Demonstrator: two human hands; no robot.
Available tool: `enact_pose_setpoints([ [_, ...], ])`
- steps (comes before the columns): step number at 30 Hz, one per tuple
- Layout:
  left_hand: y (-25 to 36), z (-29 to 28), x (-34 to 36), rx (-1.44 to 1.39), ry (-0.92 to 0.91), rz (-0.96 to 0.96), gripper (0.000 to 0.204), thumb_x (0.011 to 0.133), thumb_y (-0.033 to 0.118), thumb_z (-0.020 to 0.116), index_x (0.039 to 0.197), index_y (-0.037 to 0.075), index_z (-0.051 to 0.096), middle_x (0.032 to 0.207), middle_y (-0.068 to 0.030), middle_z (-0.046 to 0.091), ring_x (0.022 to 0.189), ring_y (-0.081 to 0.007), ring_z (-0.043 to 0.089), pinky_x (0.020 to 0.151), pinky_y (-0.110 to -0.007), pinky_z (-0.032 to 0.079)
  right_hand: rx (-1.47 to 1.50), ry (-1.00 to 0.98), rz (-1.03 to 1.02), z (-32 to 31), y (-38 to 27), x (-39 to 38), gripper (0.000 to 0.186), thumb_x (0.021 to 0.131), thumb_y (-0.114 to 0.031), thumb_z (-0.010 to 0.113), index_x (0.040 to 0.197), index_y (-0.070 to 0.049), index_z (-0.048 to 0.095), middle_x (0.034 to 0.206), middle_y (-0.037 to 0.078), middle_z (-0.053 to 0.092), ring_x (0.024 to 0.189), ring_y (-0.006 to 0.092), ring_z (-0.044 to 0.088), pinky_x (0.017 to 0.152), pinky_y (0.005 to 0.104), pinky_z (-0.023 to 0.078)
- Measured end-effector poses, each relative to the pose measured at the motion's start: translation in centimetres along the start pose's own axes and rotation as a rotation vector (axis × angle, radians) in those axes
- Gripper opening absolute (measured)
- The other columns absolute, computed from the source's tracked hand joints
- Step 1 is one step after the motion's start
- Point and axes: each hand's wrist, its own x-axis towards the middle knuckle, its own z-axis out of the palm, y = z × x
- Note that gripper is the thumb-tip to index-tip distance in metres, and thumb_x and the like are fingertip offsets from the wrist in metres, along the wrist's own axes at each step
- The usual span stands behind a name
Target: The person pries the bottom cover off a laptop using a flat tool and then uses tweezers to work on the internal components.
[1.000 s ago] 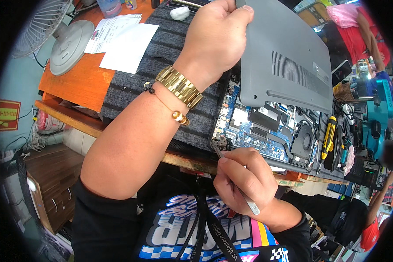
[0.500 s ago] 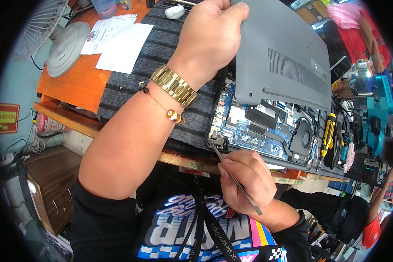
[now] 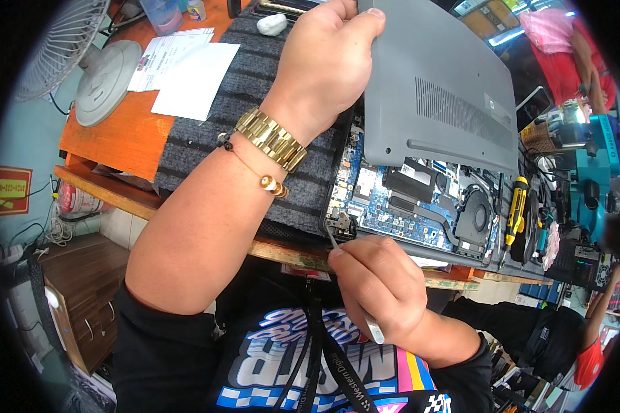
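Note:
My left hand (image 3: 327, 69) grips the edge of a grey laptop bottom cover (image 3: 455, 58) between thumb and fingers. The cover is tilted up over the opened laptop (image 3: 413, 224), whose blue circuit board and round cooling fan (image 3: 475, 212) show below it. My right hand (image 3: 382, 286) pinches a pair of slim metal tweezers (image 3: 375, 332). Their tip points at the laptop's near left corner, next to a metal hinge (image 3: 339, 224); whether it touches I cannot tell. The palm hides the middle of the tweezers.
A ribbed dark mat (image 3: 207, 148) lies under the laptop. Right of it is a yellow screwdriver (image 3: 516, 213). White papers (image 3: 196, 82) and a fan's grey base (image 3: 107, 82) occupy the orange tabletop on the left. Other people (image 3: 592, 358) are at the far right.
The tweezers' tip has shifted slightly left and down along the laptop's corner, and the right hand has turned, showing the tool's broad end. The left hand and cover moved slightly left.

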Motion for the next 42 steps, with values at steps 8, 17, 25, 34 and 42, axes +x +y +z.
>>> enact_pose_setpoints([
  [8, -0.3, 0.0, 0.0, -0.128, -0.036, 0.006, 0.023, 0.111, 0.014, 0.056, 0.113, -0.007, 0.065, 0.103, -0.0065, 0.073, 0.091, -0.0097, 0.066, 0.083, -0.024, 0.053, -0.049, -0.103, 0.026, -0.7, -0.6, 1.7, 0.032, 0.071, -0.005, 0.076, 0.100, 0.007, 0.071, 0.096, 0.018, 0.067, 0.081, 0.0306, 0.069, 0.068, 0.0378, 0.058],
  [17, -0.5, 0.3, 0.2, -0.138, 0.003, -0.036, 0.021, 0.111, 0.014, 0.056, 0.111, -0.005, 0.066, 0.101, -0.0053, 0.073, 0.089, -0.0089, 0.065, 0.081, -0.023, 0.052, -0.164, -0.082, -0.096, 0.1, -0.2, 1.0, 0.026, 0.071, -0.003, 0.078, 0.096, 0.002, 0.072, 0.093, 0.013, 0.066, 0.085, 0.0268, 0.067, 0.072, 0.0376, 0.057],
  [25, -0.4, -0.1, 0.2, -0.052, -0.027, 0.004, 0.023, 0.112, 0.014, 0.056, 0.112, -0.006, 0.065, 0.101, -0.0051, 0.072, 0.090, -0.0088, 0.065, 0.081, -0.023, 0.052, -0.181, 0.002, -0.163, 0.7, 0.3, 0.5, 0.018, 0.072, 0.003, 0.079, 0.087, 0.000, 0.069, 0.090, 0.012, 0.066, 0.079, 0.0253, 0.066, 0.072, 0.0387, 0.057],
  [34, 0.3, 0.2, -0.2, -0.087, -0.010, -0.032, 0.025, 0.112, 0.014, 0.055, 0.117, -0.008, 0.065, 0.106, -0.0080, 0.074, 0.094, -0.0108, 0.067, 0.085, -0.024, 0.053, -0.131, 0.046, -0.204, 0.9, 1.0, 0.3, 0.019, 0.072, 0.002, 0.081, 0.087, 0.002, 0.069, 0.089, 0.013, 0.065, 0.079, 0.0265, 0.067, 0.068, 0.0383, 0.058],
  [42, -0.4, -0.1, 0.2, -0.149, -0.056, -0.015, 0.025, 0.112, 0.013, 0.054, 0.119, -0.009, 0.064, 0.109, -0.0092, 0.074, 0.097, -0.0119, 0.067, 0.088, -0.025, 0.054, -0.034, 0.071, -0.125, 0.6, 0.6, -0.6, 0.026, 0.070, 0.003, 0.080, 0.095, 0.006, 0.070, 0.090, 0.015, 0.066, 0.081, 0.0295, 0.068, 0.071, 0.0415, 0.059],
])
